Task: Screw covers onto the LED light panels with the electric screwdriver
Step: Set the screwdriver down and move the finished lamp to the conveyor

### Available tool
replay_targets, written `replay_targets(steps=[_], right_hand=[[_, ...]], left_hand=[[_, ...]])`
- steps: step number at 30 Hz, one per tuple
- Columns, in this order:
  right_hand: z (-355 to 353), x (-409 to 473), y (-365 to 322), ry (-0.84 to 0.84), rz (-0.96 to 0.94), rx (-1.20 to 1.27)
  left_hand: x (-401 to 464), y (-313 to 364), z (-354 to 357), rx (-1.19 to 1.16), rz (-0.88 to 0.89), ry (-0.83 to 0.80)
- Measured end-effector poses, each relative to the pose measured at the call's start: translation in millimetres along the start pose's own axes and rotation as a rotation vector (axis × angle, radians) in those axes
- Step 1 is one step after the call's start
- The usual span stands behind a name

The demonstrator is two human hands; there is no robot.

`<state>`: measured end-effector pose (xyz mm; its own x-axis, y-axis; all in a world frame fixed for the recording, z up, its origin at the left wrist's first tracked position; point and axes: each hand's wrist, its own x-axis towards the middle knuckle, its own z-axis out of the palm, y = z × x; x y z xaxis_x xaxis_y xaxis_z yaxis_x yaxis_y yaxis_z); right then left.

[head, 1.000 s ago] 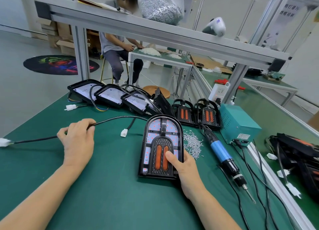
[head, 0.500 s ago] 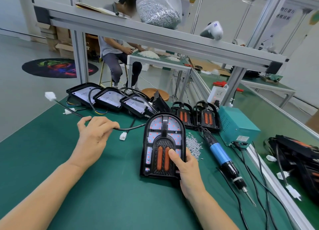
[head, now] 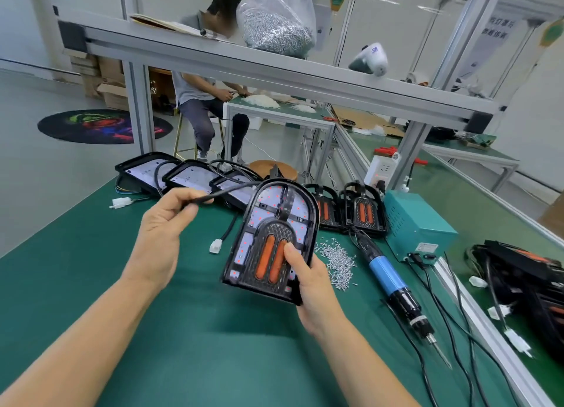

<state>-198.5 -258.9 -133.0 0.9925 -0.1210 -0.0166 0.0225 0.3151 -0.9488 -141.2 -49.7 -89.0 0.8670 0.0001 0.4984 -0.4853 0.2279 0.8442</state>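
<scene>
An arched LED light panel [head: 268, 223] with a black cover and two orange strips is lifted and tilted above the green table [head: 91, 284]. My right hand [head: 311, 281] grips its lower right corner, thumb on the cover. My left hand [head: 164, 232] pinches the panel's black cable [head: 219, 193] to the left of it. The electric screwdriver [head: 393, 284], blue-bodied, lies on the table right of the panel, tip pointing toward me. A pile of loose screws [head: 337, 261] lies between panel and screwdriver.
Three open panels [head: 186, 179] sit at the table's back left, two covered ones [head: 363, 211] behind the screws. A teal power box [head: 418, 226] and more panels [head: 525, 278] are at right. A screw bag [head: 276, 22] rests on the overhead rail. A person sits beyond.
The panel has been lifted off the table and tilted up by my right hand. My left hand has drawn the cable in toward the panel and raised it.
</scene>
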Motion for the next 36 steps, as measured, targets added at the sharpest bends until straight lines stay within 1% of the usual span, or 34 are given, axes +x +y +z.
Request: replay_targets(steps=[3,5,11,15,18,21,23,27,32,36], right_hand=[[10,4,1,0.028,0.021,-0.058],[15,7,1,0.027,0.043,-0.065],[27,16,-3,0.023,0.030,-0.042],[29,21,-5,0.055,0.003,-0.030],[28,23,-7,0.063,-0.030,-0.047],[26,24,-9,0.067,-0.095,-0.090],[24,24,-12,0.056,-0.147,-0.119],[14,24,-21,0.015,-0.255,-0.221],[-4,27,-33,-0.037,-0.320,-0.382],[-19,31,-42,-0.121,-0.401,-0.513]], left_hand=[[0,2,14,-0.165,-0.028,0.020],[-1,0,22,-0.220,-0.058,0.033],[-4,-2,35,-0.287,-0.132,0.094],[-5,0,38,-0.323,-0.196,0.065],[-7,-1,39,-0.282,-0.252,0.022],[-10,-8,40,-0.166,-0.290,-0.026],[-11,-11,40,-0.117,-0.291,-0.072],[-10,-12,41,-0.028,-0.221,-0.230],[-5,-22,52,0.099,-0.191,-0.187],[-5,-33,59,0.299,-0.045,-0.126]])
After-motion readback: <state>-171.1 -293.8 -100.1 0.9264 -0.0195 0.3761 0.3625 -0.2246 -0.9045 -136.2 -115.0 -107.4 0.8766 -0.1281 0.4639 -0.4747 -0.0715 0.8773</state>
